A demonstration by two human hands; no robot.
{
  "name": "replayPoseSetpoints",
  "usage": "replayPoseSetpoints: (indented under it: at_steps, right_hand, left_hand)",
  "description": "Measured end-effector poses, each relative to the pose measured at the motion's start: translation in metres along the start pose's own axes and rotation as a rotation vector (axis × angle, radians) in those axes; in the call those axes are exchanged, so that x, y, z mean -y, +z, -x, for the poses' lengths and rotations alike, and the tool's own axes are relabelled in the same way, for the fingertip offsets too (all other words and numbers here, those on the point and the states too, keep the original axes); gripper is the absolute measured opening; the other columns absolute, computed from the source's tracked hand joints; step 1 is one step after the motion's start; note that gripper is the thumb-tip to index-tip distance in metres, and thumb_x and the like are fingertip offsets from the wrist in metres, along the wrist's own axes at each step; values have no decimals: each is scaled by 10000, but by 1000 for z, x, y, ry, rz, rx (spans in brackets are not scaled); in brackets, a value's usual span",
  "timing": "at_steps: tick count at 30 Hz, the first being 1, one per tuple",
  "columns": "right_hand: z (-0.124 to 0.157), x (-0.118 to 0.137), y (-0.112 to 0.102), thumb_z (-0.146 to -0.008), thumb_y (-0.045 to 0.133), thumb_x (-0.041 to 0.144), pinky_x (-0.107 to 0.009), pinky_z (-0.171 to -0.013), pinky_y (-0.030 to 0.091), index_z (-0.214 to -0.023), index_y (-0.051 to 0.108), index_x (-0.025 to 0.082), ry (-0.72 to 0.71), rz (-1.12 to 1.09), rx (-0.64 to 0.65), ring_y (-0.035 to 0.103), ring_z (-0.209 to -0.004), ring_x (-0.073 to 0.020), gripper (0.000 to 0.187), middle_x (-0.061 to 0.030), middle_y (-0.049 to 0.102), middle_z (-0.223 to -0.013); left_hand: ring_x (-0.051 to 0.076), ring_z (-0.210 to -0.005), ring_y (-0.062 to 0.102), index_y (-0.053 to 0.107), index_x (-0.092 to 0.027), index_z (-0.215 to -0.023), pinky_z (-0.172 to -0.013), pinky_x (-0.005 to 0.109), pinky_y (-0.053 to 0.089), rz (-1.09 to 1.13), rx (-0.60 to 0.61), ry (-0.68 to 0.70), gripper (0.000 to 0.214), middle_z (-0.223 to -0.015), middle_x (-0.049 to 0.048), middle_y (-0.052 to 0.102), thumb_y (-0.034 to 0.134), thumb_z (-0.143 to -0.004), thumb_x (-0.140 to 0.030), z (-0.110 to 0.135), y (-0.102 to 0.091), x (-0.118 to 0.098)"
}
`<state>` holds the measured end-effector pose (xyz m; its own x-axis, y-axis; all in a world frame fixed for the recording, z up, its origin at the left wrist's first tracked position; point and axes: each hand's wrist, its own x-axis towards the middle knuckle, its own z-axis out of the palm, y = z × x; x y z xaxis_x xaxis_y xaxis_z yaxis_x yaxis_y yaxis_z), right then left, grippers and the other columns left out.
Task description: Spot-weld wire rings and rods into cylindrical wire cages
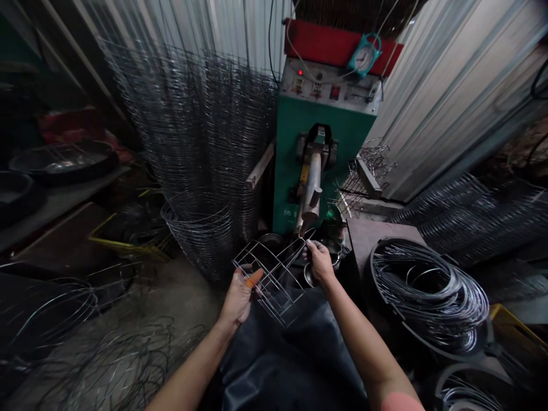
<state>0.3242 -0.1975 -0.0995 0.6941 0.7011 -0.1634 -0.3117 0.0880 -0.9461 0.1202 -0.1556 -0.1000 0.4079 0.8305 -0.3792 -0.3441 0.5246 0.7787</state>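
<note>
A wire rack made of crossed metal rods hangs over my lap, in front of the green spot welder. My left hand is closed around the rack's left side; an orange covering shows on one finger. With fingers pinched, my right hand holds the rack's far right corner, just below the welder's electrode tip. That corner sits at the tip, though I cannot tell whether the two touch. The fingertips of the left hand are partly hidden behind the rods.
Tall stacks of wire baskets stand left of the welder. On the right a black tub holds coiled wire rings. Loose wires litter the floor at left, near a yellow crate. A teal clock hangs on the welder's top.
</note>
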Motion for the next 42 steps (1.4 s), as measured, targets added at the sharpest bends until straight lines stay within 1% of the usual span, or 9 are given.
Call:
replayPoseSetpoints:
  at_steps: [7, 12, 16, 25, 31, 34, 36, 38, 42]
  right_hand:
    - [-5, 6, -4, -598, 710, 451, -188, -432, 379, -668, 570, 164, 50, 39, 18, 489, -455, -71, 327, 33, 555, -555]
    - [44, 4, -40, -667, 684, 447, -234, -621, 445, -925, 650, 187, 112, 246, 275, 589, -666, -124, 369, -18, 658, -767]
    - [76, -12, -58, -744, 612, 464, -263, -708, 427, -867, 676, 209, 90, 411, 425, 574, -750, -150, 290, -8, 652, -785]
    - [70, -25, -49, -770, 555, 520, -269, -635, 400, -839, 632, 177, 19, 390, 424, 518, -624, -132, 358, 4, 587, -665]
    - [79, -29, -41, -740, 589, 532, -266, -646, 397, -853, 622, 186, 28, 257, 435, 523, -632, -125, 366, 8, 603, -682]
    - [92, -27, -33, -745, 587, 529, -253, -628, 405, -811, 612, 173, 26, 160, 448, 542, -648, -125, 362, -5, 619, -694]
    - [104, -21, -28, -752, 586, 512, -223, -554, 389, -817, 607, 166, 58, 105, 433, 548, -629, -120, 352, -13, 625, -689]
    - [116, -8, -25, -751, 592, 484, -188, -464, 341, -835, 606, 160, 100, 50, 386, 548, -600, -112, 335, -22, 628, -687]
    - [131, 22, -21, -720, 619, 407, -144, -364, 210, -852, 610, 149, 205, -64, 265, 549, -575, -99, 291, -42, 641, -723]
  left_hand:
    - [58, -458, 464, 434, -233, -942, -484, 258, 508, -16, 21, -113, 522, -588, -104, 457, 766, -540, -266, -2, 7, -13]
    - [87, -557, 528, 433, -239, -975, -551, 344, 549, 52, 31, -72, 507, -728, -59, 546, 739, -573, -286, 1, 3, -4]
    - [92, -567, 530, 425, -245, -962, -569, 361, 553, 93, 16, -26, 461, -740, -57, 551, 709, -599, -257, -1, 1, 7]
    - [65, -505, 493, 415, -247, -932, -528, 284, 525, 74, -42, -38, 435, -682, -78, 511, 692, -607, -159, 0, 8, -4]
    - [79, -510, 506, 460, -232, -948, -549, 294, 521, 20, -7, -45, 409, -690, -56, 538, 704, -621, -210, -14, 3, -8]
    - [137, -605, 576, 499, -210, -1019, -626, 354, 528, -35, 41, -21, 468, -734, -5, 586, 711, -630, -361, -18, -13, -3]
    - [209, -803, 623, 447, -235, -1183, -735, 423, 510, -164, 124, 123, 627, -909, 64, 626, 653, -656, -506, -9, -33, 5]
    - [270, -1054, 560, 287, -290, -1342, -876, 494, 434, -481, 286, 401, 837, -1156, 119, 569, 647, -635, -557, 8, -55, 12]
    - [353, -1302, 284, 124, -349, -1411, -1012, 637, 146, -1368, 702, 1011, 984, -1428, 146, 309, 721, -629, -381, 43, -84, 18]
